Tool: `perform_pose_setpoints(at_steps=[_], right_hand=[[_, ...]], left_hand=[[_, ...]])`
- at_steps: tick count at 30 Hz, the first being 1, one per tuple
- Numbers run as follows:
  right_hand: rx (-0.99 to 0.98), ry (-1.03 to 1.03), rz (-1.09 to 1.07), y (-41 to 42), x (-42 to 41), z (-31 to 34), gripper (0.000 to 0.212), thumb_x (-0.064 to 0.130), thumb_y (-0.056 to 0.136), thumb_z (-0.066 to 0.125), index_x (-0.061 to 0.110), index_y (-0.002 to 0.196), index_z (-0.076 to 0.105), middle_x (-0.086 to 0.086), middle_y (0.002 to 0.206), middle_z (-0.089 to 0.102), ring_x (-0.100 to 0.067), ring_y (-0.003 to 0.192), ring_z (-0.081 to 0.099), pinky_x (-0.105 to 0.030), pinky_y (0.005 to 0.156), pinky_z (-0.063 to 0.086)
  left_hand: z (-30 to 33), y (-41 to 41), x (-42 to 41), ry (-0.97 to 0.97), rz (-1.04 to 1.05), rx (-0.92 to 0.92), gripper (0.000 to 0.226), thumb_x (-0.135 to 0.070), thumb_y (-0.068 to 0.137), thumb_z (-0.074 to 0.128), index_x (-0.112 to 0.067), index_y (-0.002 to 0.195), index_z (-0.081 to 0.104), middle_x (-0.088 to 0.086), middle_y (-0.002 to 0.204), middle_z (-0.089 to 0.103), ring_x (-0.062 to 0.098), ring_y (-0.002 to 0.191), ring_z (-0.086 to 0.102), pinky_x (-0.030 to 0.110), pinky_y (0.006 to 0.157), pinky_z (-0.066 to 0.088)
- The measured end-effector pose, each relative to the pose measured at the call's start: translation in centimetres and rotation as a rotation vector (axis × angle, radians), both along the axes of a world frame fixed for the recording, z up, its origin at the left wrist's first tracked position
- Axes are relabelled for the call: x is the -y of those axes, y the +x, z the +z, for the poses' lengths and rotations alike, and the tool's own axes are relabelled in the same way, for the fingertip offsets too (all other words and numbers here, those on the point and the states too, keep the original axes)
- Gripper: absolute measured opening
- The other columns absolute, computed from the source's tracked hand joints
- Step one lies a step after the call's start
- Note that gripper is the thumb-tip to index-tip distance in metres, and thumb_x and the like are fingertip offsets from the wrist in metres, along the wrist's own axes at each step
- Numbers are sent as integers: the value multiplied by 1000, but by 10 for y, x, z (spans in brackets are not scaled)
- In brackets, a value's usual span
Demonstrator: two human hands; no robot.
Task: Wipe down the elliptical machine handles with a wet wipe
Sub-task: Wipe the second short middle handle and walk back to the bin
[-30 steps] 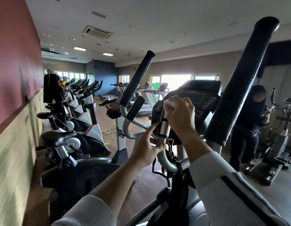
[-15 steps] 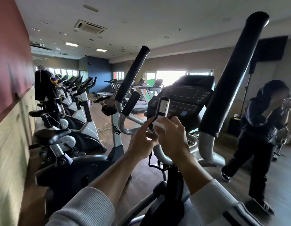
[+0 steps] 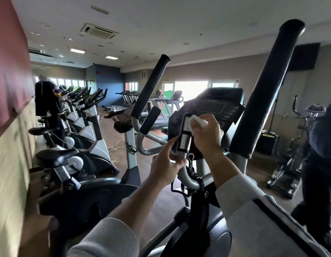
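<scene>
On the inner handle (image 3: 184, 134), my right hand (image 3: 207, 134) pinches the wipe (image 3: 198, 122), my left hand (image 3: 166, 167) grips below; the wipe could slip off.

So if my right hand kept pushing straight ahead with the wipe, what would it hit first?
Probably the console just behind the right hand and wet wipe, though depth is hard to judge.

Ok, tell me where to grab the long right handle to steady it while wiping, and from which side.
Take the long right handle low on its black foam sleeve, just above the bare grey tube, probably from its near side. It leans up and away, so that low part lies closest. The right hand now holds the wet wipe on the short handle.
</scene>
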State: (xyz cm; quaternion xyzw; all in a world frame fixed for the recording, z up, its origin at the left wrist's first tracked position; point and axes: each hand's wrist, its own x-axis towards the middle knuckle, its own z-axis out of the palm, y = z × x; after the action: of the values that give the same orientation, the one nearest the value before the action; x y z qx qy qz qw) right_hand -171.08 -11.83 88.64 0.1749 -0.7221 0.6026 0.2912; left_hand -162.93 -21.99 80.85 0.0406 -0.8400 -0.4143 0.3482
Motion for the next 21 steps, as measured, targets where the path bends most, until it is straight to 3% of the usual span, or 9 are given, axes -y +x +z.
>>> perform_pose_setpoints(at_steps=[4,10,13,16,19,21], right_hand=[[-66,110,25,17,-5,-21,12,27,84,71,21,92,64,3,77,66,-5,64,59,-7,49,39],[58,215,19,37,-15,-50,12,31,84,70,26,93,65,6,75,63,4,63,51,-9,42,35],[88,240,33,38,-15,-39,11,33,84,68,29,94,64,0,86,64,-6,70,56,-10,40,32],[94,258,39,41,-15,-35,10,33,85,67,32,94,62,-2,91,62,-16,78,60,-19,49,36],[97,254,28,51,-16,-43,11,32,84,67,28,94,64,6,85,64,-9,76,59,-17,50,34],[94,228,11,58,-20,-52,11,33,83,68,26,91,65,12,77,63,-1,72,56,-7,50,34]], left_hand=[[-2,-1,1,69,-34,30,71,-32,77,76,-49,137,41,-24,96,67,-1,91,65,35,93,52],[-4,-3,0,111,-72,15,73,-48,69,72,-62,130,33,-17,96,72,9,96,70,48,85,56],[-2,1,-2,109,-68,34,69,-36,75,75,-58,128,38,-21,87,69,10,93,71,45,87,54],[2,5,-4,120,-70,29,68,-24,81,75,-46,136,42,-23,86,65,6,93,68,38,92,52],[2,10,-8,103,-70,8,62,-25,84,72,-38,138,45,-18,94,69,7,97,67,34,91,51],[-4,13,-9,118,-65,15,61,-25,83,73,-36,137,47,-11,104,72,9,101,67,36,92,52]])
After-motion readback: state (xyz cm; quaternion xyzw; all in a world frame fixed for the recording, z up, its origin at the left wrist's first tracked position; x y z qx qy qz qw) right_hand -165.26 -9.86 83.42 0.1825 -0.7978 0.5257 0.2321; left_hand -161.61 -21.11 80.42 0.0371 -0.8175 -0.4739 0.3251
